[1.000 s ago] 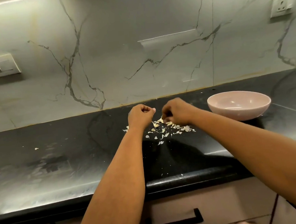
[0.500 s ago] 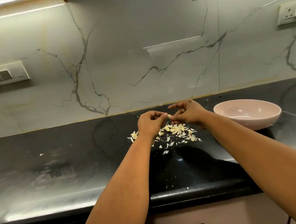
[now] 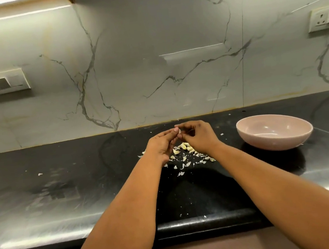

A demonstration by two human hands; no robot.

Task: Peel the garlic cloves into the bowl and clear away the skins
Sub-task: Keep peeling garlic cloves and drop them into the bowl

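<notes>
— What was changed since the earlier frame?
— The garlic clove (image 3: 179, 131) was raised above the skins (image 3: 186, 152).
— And held how?
— It was pinched between left hand (image 3: 162, 145) and right hand (image 3: 198, 137), mid-frame, left of the bowl (image 3: 275, 131).

The bowl (image 3: 275, 131) is pale pink, the worktop (image 3: 65, 184) is glossy black, the garlic skins (image 3: 186, 154) are cream-white, and the wall (image 3: 153, 55) is grey-veined marble.

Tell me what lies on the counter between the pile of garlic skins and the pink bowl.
In the head view, bare black counter, with one stray skin flake.
</notes>
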